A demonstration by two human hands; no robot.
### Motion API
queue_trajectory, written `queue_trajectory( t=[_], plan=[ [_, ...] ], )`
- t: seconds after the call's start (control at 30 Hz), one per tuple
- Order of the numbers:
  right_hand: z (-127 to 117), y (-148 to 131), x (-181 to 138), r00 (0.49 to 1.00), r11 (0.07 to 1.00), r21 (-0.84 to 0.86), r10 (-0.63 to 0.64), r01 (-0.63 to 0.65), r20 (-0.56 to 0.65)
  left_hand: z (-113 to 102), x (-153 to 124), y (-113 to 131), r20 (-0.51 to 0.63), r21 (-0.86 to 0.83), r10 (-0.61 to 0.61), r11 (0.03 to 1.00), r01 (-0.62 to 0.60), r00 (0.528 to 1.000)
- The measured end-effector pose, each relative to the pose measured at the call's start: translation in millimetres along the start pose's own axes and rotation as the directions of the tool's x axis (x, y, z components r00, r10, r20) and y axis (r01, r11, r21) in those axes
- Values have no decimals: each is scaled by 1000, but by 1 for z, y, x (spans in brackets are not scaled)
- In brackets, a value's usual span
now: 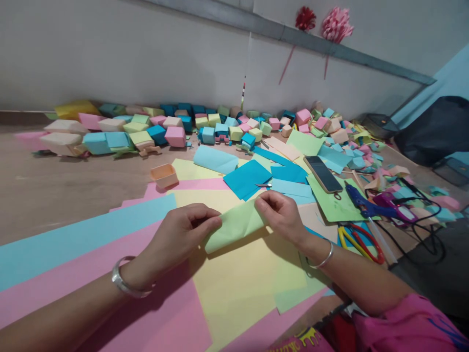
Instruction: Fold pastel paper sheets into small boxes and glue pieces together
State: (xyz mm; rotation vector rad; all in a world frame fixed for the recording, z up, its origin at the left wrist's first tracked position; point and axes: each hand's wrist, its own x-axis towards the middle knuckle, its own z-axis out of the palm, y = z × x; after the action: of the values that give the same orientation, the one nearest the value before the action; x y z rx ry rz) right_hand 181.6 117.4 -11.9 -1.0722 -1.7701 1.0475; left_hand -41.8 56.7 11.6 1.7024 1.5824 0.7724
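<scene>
Between my two hands a folded light green sheet of paper (pixel 234 226) is held above the layered coloured sheets. My left hand (pixel 188 230) pinches its left end between thumb and fingers. At the upper right end, my right hand (pixel 280 212) grips it the same way. Beneath lie large yellow paper (pixel 242 278), pink paper (pixel 161 303) and light blue paper (pixel 91 234). Just beyond my hands are dark blue paper squares (pixel 246 178) and a folded light blue piece (pixel 215 160). A small open peach paper box (pixel 164 176) stands beyond my left hand.
Rows of small paper boxes (pixel 176 137) line the wall. On the right are a phone (pixel 323 174), a blue glue gun (pixel 366 203), scissors with red and yellow handles (pixel 361 242) and black cables (pixel 432 234). Paper flowers (pixel 337 24) hang on the wall.
</scene>
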Motion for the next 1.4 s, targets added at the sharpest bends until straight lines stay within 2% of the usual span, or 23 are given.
queue_trajectory(
  t=[0.2, 0.4, 0.63, 0.8, 0.87, 1.0, 1.13, 1.23, 1.3, 1.4],
  plan=[
    [0, 3, 0, 998, 999, -25, 26, -24, 56, 1, 1, -4, 14, 45, 2, 999, -3, 1000],
    [-2, 2, 0, 989, 965, -252, -42, 77, 143, 3, 2, -9, 25, 153, 49, 987, -52, 998],
    [2, 13, -2, 957, 801, -529, -189, 281, 222, 3, 4, -10, 39, 212, 66, 975, -73, 997],
    [7, 18, -3, 932, 660, -659, -245, 361, 265, 6, 3, -15, 47, 277, 178, 943, -184, 983],
    [8, 18, -3, 930, 632, -683, -247, 366, 271, 7, 3, -17, 50, 295, 215, 930, -220, 975],
    [8, 18, -1, 941, 666, -666, -221, 337, 256, 9, 2, -20, 81, 370, 290, 880, -299, 954],
    [8, 16, 1, 950, 704, -642, -175, 304, 258, 11, 2, -16, 132, 463, 423, 773, -433, 896],
    [8, 16, 1, 950, 700, -646, -172, 304, 261, 12, 5, -13, 268, 367, 461, 763, -532, 846],
    [8, 17, 1, 948, 697, -645, -180, 312, 264, 11, 9, -13, 331, 282, 456, 787, -548, 826],
    [7, 18, 1, 946, 693, -646, -190, 320, 265, 11, 16, -14, 355, 229, 418, 828, -511, 836]
  ],
)
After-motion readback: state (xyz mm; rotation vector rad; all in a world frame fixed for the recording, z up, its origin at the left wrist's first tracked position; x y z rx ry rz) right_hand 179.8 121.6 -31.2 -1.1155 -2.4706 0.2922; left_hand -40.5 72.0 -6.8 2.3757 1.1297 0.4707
